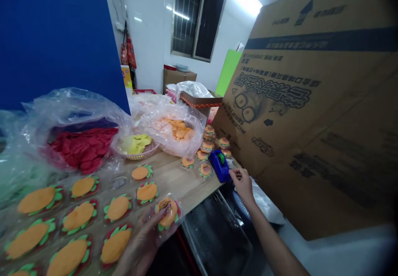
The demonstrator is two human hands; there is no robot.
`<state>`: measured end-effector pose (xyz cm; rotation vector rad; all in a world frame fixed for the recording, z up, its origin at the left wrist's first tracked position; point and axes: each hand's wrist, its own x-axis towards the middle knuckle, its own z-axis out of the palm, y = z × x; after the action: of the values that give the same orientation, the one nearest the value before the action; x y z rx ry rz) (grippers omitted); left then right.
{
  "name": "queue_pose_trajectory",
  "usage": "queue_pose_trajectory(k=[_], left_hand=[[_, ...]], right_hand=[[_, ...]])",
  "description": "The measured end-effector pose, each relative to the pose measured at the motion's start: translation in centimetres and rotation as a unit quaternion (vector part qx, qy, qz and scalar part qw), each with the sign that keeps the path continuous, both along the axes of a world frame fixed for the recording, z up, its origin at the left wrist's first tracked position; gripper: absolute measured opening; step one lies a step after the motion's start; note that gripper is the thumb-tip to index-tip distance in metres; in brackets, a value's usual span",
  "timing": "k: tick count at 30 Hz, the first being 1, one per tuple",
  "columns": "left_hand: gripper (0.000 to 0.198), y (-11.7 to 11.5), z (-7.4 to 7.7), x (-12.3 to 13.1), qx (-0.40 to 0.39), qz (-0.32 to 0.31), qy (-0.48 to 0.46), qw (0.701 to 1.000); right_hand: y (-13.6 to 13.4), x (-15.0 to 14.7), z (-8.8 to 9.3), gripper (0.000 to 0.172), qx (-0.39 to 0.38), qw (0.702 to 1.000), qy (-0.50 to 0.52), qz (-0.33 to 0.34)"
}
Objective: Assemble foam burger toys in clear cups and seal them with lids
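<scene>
My left hand [143,236] grips a wrapped toy burger [168,212] in clear plastic, thumb across its printed top. At the table's right edge stands a blue tape dispenser [219,169] with a green-cored roll. My right hand [243,185] is at the dispenser's near end, finger and thumb pinched on the tape; the clear strip itself hardly shows. Left of my left hand, several orange-topped burgers [117,208] with green and red layers lie in rows in clear trays. Beyond the dispenser, several burgers with printed tops [207,146] are grouped and partly stacked.
Behind the rows are a plastic bag of red pieces [85,145], a basket of yellow pieces [137,156] and a bag of orange pieces [178,130]. A large cardboard box [298,114] rises on the right. Below the table edge sits a dark crate [214,226].
</scene>
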<state>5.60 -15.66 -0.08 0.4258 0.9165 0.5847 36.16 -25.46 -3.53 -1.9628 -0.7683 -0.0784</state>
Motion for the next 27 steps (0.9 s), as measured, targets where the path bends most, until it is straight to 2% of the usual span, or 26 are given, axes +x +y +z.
queue_pose_trajectory(k=[4, 7, 11, 13, 17, 20, 24, 27], left_hand=[[0.017, 0.5, 0.0, -0.1, -0.034, -0.001, -0.026, 0.999], [0.033, 0.7, -0.1, -0.3, -0.052, -0.013, -0.078, 0.996], [0.043, 0.9, -0.4, -0.6, -0.029, 0.008, -0.113, 0.993], [0.039, 1.0, -0.7, -0.6, -0.017, 0.018, -0.127, 0.992], [0.027, 1.3, -1.6, -0.5, 0.006, 0.079, -0.088, 0.993], [0.024, 1.6, -1.8, -0.4, 0.02, 0.089, -0.082, 0.992], [0.021, 1.9, -1.2, -0.3, -0.006, 0.082, -0.089, 0.993], [0.02, 2.1, -1.0, -0.4, -0.027, 0.092, -0.094, 0.991]], right_hand=[[1.3, 2.9, -0.1, 0.031, -0.016, 0.997, 0.075, 0.027], [1.8, 2.8, -0.6, 0.026, -0.002, 0.99, 0.143, 0.019], [2.5, 2.2, -2.3, 0.029, 0.06, 0.971, 0.224, -0.051], [2.8, 1.9, -3.1, 0.032, 0.09, 0.96, 0.254, -0.074], [2.5, 1.6, -3.6, 0.035, 0.169, 0.932, 0.303, -0.1], [1.7, 1.6, -3.8, 0.037, 0.206, 0.911, 0.344, -0.093], [0.8, 1.3, -4.9, 0.038, 0.221, 0.918, 0.326, -0.044], [0.6, 0.9, -6.2, 0.036, 0.223, 0.933, 0.274, -0.066]])
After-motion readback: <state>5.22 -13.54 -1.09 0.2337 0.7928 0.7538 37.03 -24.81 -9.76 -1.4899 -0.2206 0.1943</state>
